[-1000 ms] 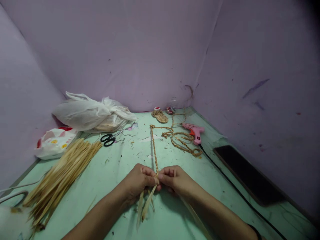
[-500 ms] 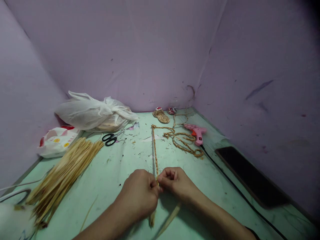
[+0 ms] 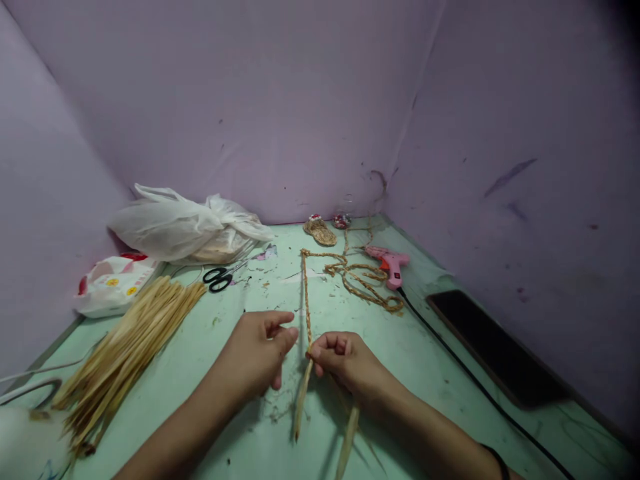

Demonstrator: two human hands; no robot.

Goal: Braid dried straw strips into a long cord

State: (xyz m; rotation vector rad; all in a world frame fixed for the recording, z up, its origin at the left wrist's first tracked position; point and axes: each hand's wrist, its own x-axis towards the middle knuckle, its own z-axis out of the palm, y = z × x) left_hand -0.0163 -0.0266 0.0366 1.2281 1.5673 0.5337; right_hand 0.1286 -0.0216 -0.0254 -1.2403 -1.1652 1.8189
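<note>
Right hand (image 3: 345,357) pinches the tan braided straw cord (image 3: 306,293), likely keeping it tight; left hand (image 3: 257,350) hovers empty alongside.

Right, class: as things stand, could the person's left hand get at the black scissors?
Probably yes. The left hand looks free of the braid, and only littered table lies between it and the scissors; the straw bundle lies off to one side.
</note>
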